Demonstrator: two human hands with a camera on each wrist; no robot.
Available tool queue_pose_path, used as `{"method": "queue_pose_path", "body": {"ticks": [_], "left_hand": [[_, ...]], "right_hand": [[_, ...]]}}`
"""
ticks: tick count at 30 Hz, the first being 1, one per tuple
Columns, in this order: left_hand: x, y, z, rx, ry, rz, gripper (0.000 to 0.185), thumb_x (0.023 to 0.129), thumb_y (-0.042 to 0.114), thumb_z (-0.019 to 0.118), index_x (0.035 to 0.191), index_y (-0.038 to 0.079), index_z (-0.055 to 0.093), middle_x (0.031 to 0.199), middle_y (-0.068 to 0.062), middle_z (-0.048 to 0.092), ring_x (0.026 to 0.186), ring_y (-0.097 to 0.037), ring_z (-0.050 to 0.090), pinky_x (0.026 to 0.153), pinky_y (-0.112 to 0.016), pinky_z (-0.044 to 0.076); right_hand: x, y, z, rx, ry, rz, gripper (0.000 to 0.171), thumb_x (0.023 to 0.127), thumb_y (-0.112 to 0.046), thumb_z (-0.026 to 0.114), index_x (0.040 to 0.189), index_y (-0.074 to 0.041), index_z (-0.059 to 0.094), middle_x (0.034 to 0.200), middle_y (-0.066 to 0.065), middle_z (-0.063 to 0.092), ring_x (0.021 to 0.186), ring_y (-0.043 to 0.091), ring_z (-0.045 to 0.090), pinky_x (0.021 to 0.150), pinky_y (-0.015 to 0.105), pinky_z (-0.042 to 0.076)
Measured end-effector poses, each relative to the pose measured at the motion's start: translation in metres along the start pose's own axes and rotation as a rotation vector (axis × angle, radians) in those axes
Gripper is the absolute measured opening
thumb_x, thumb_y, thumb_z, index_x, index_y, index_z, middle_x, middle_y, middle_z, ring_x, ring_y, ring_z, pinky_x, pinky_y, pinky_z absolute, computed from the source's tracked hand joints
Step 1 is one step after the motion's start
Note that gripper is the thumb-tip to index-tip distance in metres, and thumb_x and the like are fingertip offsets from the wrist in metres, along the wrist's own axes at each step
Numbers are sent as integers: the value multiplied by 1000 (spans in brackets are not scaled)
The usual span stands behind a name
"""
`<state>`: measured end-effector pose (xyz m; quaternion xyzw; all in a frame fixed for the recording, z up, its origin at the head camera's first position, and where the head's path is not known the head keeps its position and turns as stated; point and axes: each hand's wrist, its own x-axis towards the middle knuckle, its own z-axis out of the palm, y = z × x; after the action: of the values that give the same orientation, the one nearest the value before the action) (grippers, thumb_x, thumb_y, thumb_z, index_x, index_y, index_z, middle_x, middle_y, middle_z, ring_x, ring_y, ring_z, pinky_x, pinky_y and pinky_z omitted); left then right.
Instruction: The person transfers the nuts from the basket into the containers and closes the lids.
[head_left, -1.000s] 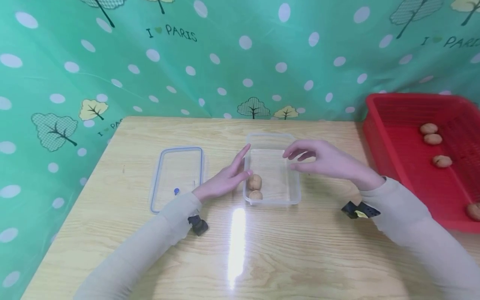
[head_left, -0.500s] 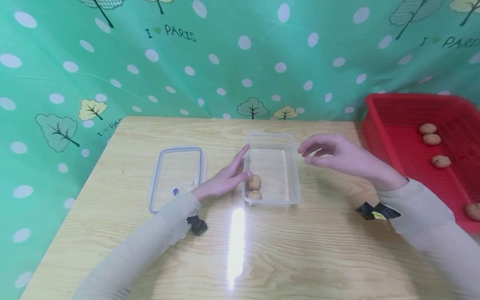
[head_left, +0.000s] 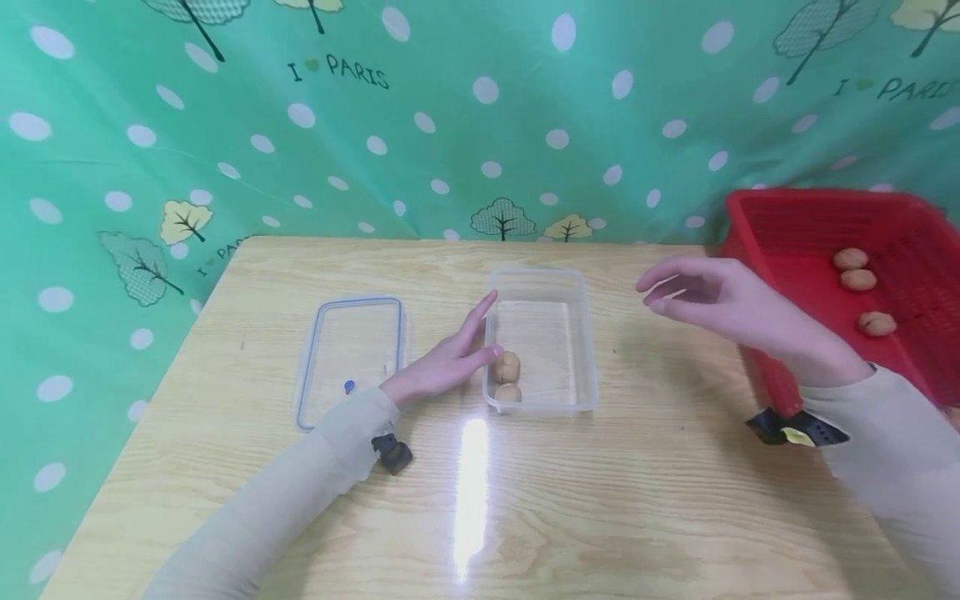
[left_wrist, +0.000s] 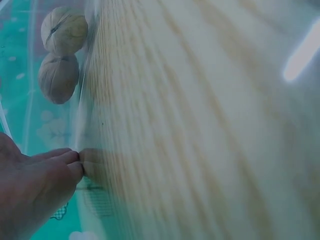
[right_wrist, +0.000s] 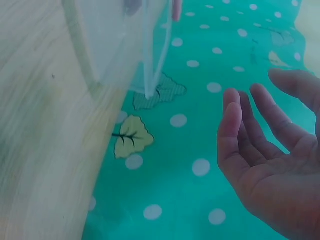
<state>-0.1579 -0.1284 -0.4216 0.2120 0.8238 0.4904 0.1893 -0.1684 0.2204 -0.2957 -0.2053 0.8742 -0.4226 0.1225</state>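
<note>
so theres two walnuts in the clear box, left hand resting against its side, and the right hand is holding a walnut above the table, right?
Not quite: the right hand holds nothing; the right wrist view shows its palm bare and fingers relaxed. The rest stands: two walnuts lie in the clear box, and the left hand rests against its side.

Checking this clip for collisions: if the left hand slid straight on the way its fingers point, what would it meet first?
The left hand already has its fingers against the near-left wall of the clear container; going on, it would push that wall at once, with the two walnuts just inside.
</note>
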Motion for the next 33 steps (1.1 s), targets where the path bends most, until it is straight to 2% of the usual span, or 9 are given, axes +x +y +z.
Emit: {"method": "queue_pose_path", "body": {"ticks": [7, 12, 18, 24, 26, 28, 33], "left_hand": [[-1, 2, -2, 0, -10, -22, 77, 101, 36, 48, 155, 35, -7, 160, -9, 4, 141, -34, 21, 112, -52, 20], [-1, 2, -3, 15, -19, -24, 78, 100, 36, 50, 154, 38, -5, 158, -17, 11, 140, -35, 23, 111, -54, 22], [1, 2, -5, 26, -32, -29, 78, 100, 39, 50, 154, 40, -6, 160, -11, 5, 140, -35, 25, 111, -53, 24], [2, 1, -6, 18, -41, -27, 78, 100, 38, 50, 154, 38, -6, 160, -9, 5, 140, -32, 24, 112, -50, 24], [1, 1, -7, 13, -41, -28, 78, 100, 38, 51, 154, 38, -5, 160, -8, 6, 141, -30, 24, 112, -49, 24], [1, 2, -7, 12, -40, -28, 78, 100, 38, 51, 154, 38, -5, 160, -7, 6, 141, -29, 24, 112, -48, 24], [2, 0, -7, 13, -43, -15, 78, 100, 38, 51, 154, 38, -5, 160, -7, 5, 141, -30, 23, 112, -49, 24]], "right_hand": [[-16, 2, -19, -43, 58, 101, 32, 93, -21, 66, 124, -16, 61, 116, 2, 63, 101, 16, 61, 77, 18, 52], [-25, 6, -31, -68, 98, 126, 31, 94, -24, 65, 124, -15, 61, 115, 1, 64, 100, 13, 61, 78, 13, 49], [-32, 16, -45, -91, 156, 154, 31, 95, -23, 64, 124, -13, 61, 112, -5, 66, 98, 5, 62, 77, 9, 46], [-36, 26, -58, -88, 212, 175, 33, 94, -21, 64, 126, -12, 61, 110, -6, 67, 95, 4, 61, 73, 11, 49], [-37, 29, -62, -77, 215, 182, 34, 94, -20, 65, 127, -12, 60, 111, -7, 66, 95, 6, 61, 70, 14, 52], [-39, 31, -65, -63, 208, 218, 36, 94, -23, 65, 129, -14, 58, 110, -9, 65, 91, 11, 63, 66, 24, 56], [-44, 36, -72, -18, 191, 345, 44, 93, -32, 65, 133, -20, 53, 107, -8, 64, 81, 24, 66, 57, 47, 58]]}}
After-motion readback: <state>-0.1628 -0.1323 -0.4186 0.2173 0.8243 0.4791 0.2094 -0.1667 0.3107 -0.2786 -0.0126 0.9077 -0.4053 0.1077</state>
